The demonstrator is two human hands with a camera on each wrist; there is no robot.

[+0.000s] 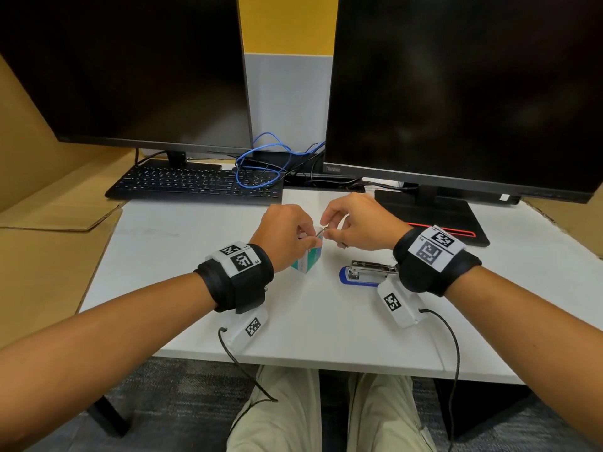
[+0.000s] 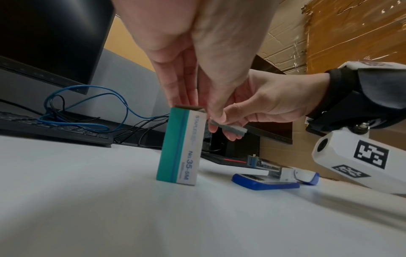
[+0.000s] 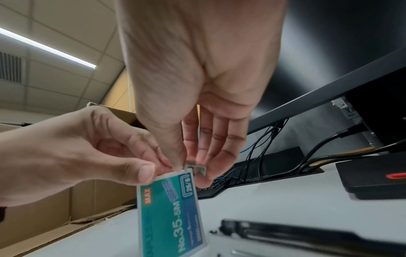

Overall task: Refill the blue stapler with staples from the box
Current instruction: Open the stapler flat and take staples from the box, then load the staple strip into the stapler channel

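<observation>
Two dark monitors [image 1: 463, 93] stand at twelve o'clock on the white surface [image 1: 182, 256], a black keyboard [image 1: 192, 184] at ten. The stapler [image 1: 362, 274] lies open, blue base down, at three o'clock of the box [image 1: 308, 259] and just apart from it. That green box (marked No.35-5M) stands upright mid-surface. The left hand [image 1: 287, 236] pinches its top end. The right hand [image 1: 359, 226] pinches a strip of staples [image 2: 228, 128] just beside the box's open top.
</observation>
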